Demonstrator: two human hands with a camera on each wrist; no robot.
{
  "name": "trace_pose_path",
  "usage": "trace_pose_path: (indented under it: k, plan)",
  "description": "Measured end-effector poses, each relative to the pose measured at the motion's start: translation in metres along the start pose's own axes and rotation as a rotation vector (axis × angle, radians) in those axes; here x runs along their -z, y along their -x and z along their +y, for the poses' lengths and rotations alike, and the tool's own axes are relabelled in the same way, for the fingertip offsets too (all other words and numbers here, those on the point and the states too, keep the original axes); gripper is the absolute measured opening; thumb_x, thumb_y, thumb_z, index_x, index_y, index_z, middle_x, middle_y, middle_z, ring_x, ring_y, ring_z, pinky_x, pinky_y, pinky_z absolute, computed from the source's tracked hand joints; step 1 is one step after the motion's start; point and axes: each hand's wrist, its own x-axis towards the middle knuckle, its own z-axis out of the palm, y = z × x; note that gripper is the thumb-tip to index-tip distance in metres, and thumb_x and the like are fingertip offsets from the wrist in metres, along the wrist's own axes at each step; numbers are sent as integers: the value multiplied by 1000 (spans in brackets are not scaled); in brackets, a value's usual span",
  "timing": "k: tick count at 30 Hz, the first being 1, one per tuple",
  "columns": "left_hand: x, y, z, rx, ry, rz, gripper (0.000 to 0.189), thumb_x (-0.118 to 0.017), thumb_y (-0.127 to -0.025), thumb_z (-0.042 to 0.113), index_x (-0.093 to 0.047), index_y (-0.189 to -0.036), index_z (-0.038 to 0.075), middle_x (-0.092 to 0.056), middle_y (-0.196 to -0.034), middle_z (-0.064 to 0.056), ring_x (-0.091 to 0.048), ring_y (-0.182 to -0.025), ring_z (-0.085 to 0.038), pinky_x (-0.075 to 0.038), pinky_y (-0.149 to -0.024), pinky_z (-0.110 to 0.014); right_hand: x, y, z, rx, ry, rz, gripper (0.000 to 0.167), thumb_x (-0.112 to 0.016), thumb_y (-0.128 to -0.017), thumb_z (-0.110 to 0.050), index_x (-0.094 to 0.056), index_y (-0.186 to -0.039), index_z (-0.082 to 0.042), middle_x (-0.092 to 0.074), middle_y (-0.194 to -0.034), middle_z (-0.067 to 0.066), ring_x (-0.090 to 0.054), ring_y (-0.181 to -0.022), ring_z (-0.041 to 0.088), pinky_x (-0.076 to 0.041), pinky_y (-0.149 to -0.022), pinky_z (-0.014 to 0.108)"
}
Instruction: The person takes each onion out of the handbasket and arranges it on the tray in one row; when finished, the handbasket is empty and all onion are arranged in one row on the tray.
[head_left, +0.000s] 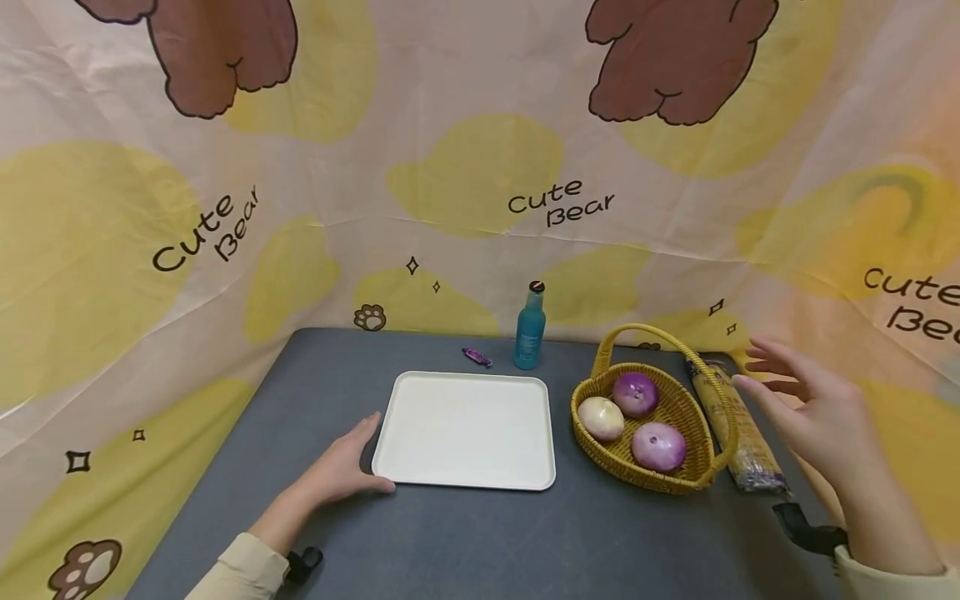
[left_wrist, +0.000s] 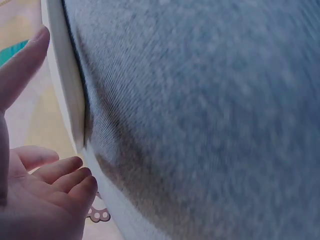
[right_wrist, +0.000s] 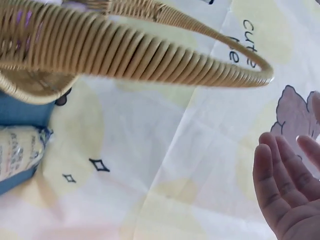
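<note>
A white rectangular tray point(head_left: 465, 429) lies flat on the grey table. Beside its near left corner is my left hand point(head_left: 343, 468), thumb and fingers spread along the edge; the left wrist view shows the tray's rim point(left_wrist: 67, 85) close to the thumb, and I cannot tell if they touch. My right hand point(head_left: 813, 408) hovers right of a yellow wicker basket point(head_left: 641, 479), fingers loosely bent and holding nothing. Inside the basket sit two purple onions point(head_left: 658, 447) and a white onion point(head_left: 601, 418). The basket's handle point(right_wrist: 150, 55) arches across the right wrist view, apart from the fingers.
Behind the tray stand a blue bottle point(head_left: 529, 332) with a dark cap and a small purple wrapped candy point(head_left: 477, 357). A long yellowish plastic package point(head_left: 742, 433) lies right of the basket. A printed cloth point(head_left: 450, 192) hangs around the table's back and sides.
</note>
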Motion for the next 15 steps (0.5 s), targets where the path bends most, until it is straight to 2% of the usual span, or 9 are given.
trace_pose_path:
  k: [5, 8, 15]
  plan:
    - [-3, -1, 3, 19, 13, 4, 126, -93, -66, 46, -22, -159, -3, -25, -161, -31, -28, -148, -50, -32, -114, -63, -6, -1, -9, -37, -28, 16, 63, -82, -75, 12, -67, -132, -11, -66, -111, -29, -64, -97, -13, -48, -82, 3]
    - [-5, -2, 4, 6, 11, 11, 124, -93, -67, 45, -24, -158, -4, -28, -161, -31, -28, -148, -50, -32, -114, -63, -10, -2, -14, -42, -33, 12, 63, -82, -74, 12, -68, -131, -11, -66, -113, -27, -64, -98, -12, -48, -81, 3]
    - [-9, -4, 2, -16, 36, 16, 122, -92, -68, 47, -27, -157, -4, -31, -159, -30, -27, -148, -50, -32, -114, -63, -21, -3, -18, 60, -38, 22, 69, -82, -67, 21, -68, -129, -4, -65, -114, -26, -65, -99, -11, -48, -84, 4]
